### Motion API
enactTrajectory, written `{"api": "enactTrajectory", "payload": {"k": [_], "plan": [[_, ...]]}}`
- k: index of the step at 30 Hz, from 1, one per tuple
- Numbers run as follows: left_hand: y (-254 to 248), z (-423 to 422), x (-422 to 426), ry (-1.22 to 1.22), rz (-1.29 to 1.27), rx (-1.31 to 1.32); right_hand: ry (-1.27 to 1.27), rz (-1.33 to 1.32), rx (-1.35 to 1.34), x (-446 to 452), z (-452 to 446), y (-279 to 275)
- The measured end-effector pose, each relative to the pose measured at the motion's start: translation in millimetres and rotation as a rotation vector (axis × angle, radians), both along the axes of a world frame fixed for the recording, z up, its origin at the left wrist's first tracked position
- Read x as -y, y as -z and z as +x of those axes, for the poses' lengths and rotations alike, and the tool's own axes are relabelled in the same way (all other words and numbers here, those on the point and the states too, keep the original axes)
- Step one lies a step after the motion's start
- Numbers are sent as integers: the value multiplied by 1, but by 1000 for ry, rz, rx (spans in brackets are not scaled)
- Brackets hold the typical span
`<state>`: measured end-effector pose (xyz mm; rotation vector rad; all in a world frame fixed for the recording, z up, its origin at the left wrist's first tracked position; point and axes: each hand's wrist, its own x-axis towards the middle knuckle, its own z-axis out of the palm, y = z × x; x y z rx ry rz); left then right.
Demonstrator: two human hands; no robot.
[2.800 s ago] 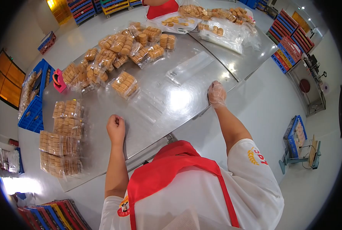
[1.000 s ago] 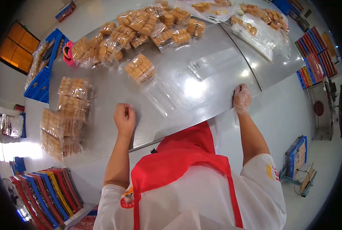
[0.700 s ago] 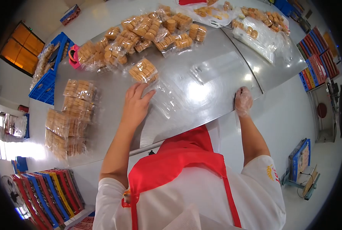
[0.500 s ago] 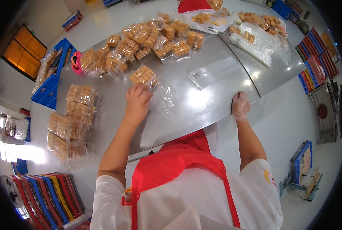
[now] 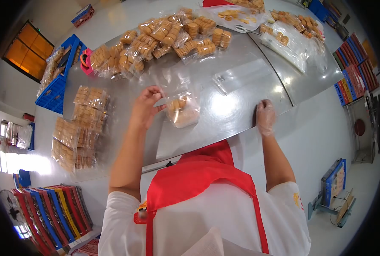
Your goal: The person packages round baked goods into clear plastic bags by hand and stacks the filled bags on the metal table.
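My bare left hand [image 5: 149, 106] is over the steel table, thumb and forefinger apart. It is beside a clear bag of round biscuits [image 5: 178, 103], the thumb close to or touching the plastic; I cannot tell which. Part of the bag looks pale and blurred, and its loose film spreads toward the far side. My right hand [image 5: 265, 118], in a clear plastic glove, rests in a fist at the table's near edge, with nothing visible in it. A flat clear plastic bag [image 5: 243, 77] lies between the hands, farther back.
Bagged biscuits [image 5: 156, 38] are heaped at the back, with stacked packs [image 5: 81, 128] at left. A pink tape dispenser [image 5: 86, 62] and blue crate [image 5: 57, 91] stand beyond. Scissors [image 5: 246, 29], loose biscuits [image 5: 236, 16] and plastic bags [image 5: 288, 53] are at back right.
The bag of biscuits has turned and come toward me, its loose film now on the far side. My left hand has moved slightly left and its fingers have parted. My right hand stays at the edge.
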<state>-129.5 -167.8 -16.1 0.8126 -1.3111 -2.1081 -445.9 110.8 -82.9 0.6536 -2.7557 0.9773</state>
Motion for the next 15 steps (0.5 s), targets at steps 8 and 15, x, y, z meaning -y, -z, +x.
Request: {"api": "enactTrajectory", "payload": {"k": [8, 15], "plan": [[100, 18, -61, 60, -449, 6, -624, -850, 855, 71, 99, 22], [69, -41, -78, -41, -535, 9, -802, -659, 1259, 114, 146, -28]]}}
